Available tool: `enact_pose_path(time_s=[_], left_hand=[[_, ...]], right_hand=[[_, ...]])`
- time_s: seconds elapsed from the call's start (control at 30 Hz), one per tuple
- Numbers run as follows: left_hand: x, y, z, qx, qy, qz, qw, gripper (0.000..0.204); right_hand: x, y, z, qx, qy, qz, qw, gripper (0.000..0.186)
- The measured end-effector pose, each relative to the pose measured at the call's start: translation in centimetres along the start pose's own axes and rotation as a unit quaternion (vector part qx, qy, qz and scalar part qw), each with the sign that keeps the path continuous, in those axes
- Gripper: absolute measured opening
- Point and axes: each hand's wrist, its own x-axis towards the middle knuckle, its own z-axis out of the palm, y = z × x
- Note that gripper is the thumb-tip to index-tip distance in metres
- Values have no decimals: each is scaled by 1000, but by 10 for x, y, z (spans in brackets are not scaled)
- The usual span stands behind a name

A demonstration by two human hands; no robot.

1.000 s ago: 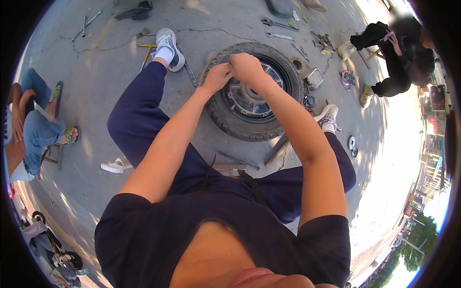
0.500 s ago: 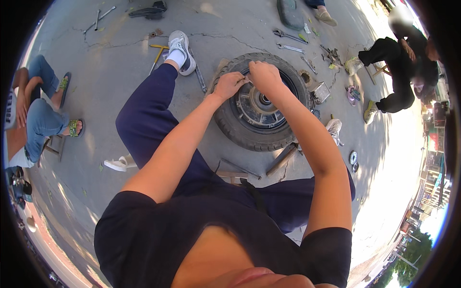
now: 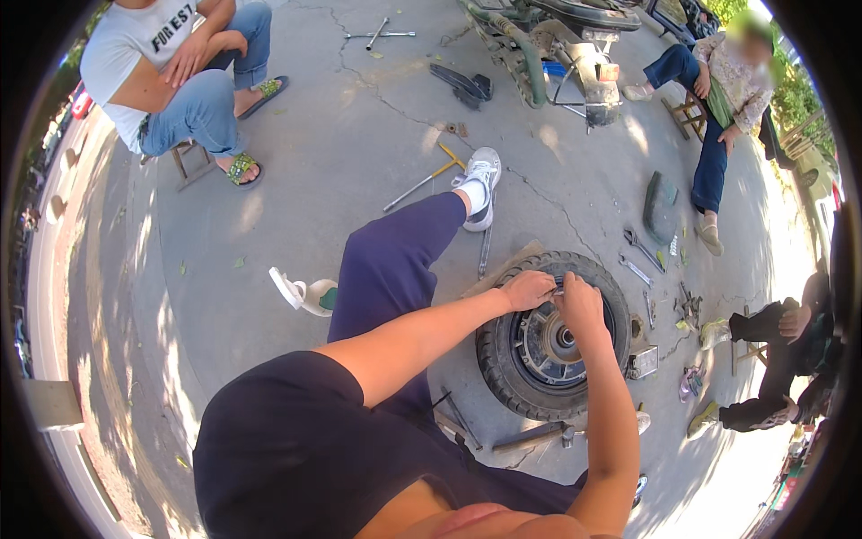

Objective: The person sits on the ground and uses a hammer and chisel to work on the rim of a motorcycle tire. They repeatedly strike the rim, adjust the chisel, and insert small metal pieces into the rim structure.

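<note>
A black tyre [image 3: 503,377] on a wheel lies flat on the ground in front of me. Its grey metal hub [image 3: 539,346] faces up, with a round bearing hole in the middle. Both hands work close together at the far inner edge of the tyre, over the rim. My left hand [image 3: 528,290] pinches with its fingertips there. My right hand [image 3: 582,304] is closed beside it, fingers bent down. Something small may be between the fingertips; I cannot make it out. The hands cover that stretch of rim.
A hammer [image 3: 539,438] lies nearest me; a yellow-handled T-shaped wrench [image 3: 431,177] is left of my shoe. Several spanners [image 3: 636,269] and a metal box [image 3: 644,362] lie right of the tyre. A motorcycle [image 3: 575,63] stands beyond. Seated people [image 3: 193,81] are around.
The view has swung, so the wheel sits lower and further right, and the motorcycle has come into sight. My hands stay at the tyre's far inner edge, fingers still closed.
</note>
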Motion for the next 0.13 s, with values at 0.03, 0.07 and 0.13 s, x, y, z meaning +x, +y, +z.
enact_pose_path(time_s=[0.03,0.07,0.13], left_hand=[[1,2,1,9,7,18,1000,17],[3,3,1,9,-6,6,1000,16],[6,0,-7,15,-12,-9,1000,16]], right_hand=[[2,3,1,-1,-15,-16,1000,28],[3,8,4,-4,-32,-30,999,29],[16,20,14,-9,-96,-34,995,37]])
